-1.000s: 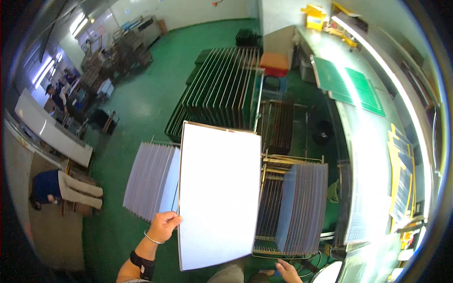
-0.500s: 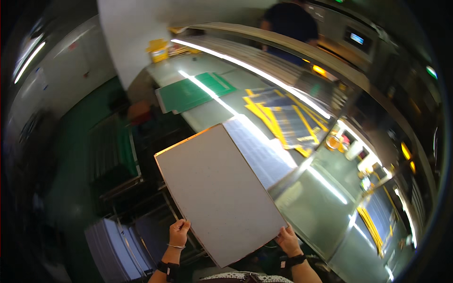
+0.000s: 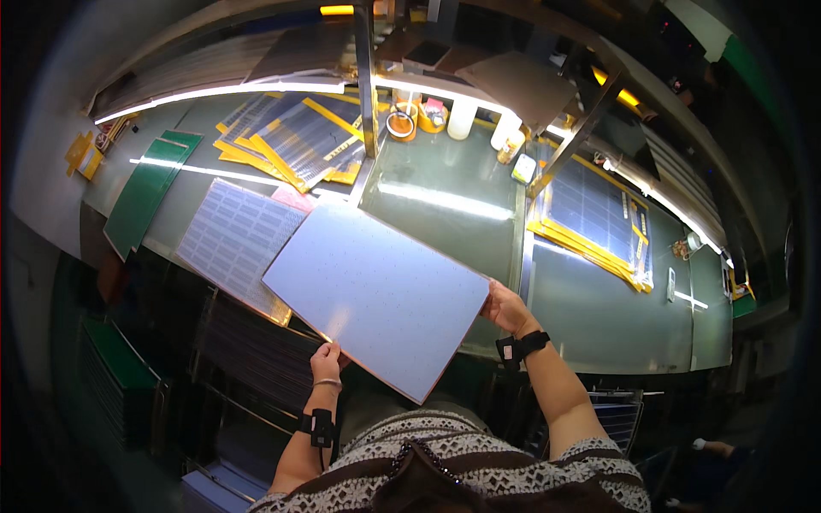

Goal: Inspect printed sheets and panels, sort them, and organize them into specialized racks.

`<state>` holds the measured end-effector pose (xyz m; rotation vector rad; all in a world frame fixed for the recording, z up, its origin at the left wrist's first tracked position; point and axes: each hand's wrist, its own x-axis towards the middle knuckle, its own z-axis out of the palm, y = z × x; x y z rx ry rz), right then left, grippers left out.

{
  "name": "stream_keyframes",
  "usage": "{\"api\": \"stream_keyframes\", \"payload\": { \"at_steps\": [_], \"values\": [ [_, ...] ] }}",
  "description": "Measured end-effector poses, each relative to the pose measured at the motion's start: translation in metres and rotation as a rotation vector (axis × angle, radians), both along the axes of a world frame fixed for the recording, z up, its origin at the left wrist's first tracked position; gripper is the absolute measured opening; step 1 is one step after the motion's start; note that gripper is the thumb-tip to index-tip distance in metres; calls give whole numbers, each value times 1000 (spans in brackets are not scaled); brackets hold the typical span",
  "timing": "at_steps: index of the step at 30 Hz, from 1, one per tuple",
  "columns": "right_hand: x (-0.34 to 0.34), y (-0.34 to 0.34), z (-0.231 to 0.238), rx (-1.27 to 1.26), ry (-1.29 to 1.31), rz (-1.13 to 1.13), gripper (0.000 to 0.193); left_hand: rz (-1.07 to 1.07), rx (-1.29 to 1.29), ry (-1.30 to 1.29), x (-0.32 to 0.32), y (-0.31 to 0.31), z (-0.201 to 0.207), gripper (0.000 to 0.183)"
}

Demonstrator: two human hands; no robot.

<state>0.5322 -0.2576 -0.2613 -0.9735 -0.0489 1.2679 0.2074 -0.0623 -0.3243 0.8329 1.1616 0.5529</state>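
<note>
A large pale blue-white panel (image 3: 376,291) with thin copper-coloured edges is held tilted in front of me. My left hand (image 3: 326,362) grips its near left edge, fingers closed around it. At the right end, my right hand (image 3: 508,309) pinches the panel by its edge, the fingers partly hidden beneath. The panel's far left corner overlaps a grey-white panel (image 3: 235,239) patterned with small rectangles, which lies on the bench (image 3: 428,184). Whether the two touch I cannot tell.
Green panels (image 3: 158,192) and yellow-edged film sheets (image 3: 299,141) lie at the left, with more yellow-edged sheets (image 3: 590,214) at the right. Posts (image 3: 366,77) rise from the bench. Cups and bottles (image 3: 462,118) stand behind. Racks of panels (image 3: 120,368) stand low at the left.
My view has swung to the right. The held panel has turned from pointing away to lying more crosswise over the bench, with both hands still gripping it.
</note>
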Motion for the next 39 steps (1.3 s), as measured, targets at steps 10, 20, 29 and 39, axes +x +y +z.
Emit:
{"api": "stream_keyframes", "payload": {
  "at_steps": [10, 20, 29, 39],
  "values": [
    [-9, 29, 43, 93, -380, 24, 45, 297, -103, -142, 11, 20, 33, 18],
    [-85, 13, 57, 50, -456, 445, 41, 267, 443, -511, -8, 127, 160, 22],
    [-132, 4, 5, -70, -556, 169, 30, -591, 1060, -88, 123, 162, 166, 20],
    [-196, -21, -96, -287, 235, -433, 29, 231, 1379, 332, 69, 183, 60, 33]
  ]
}}
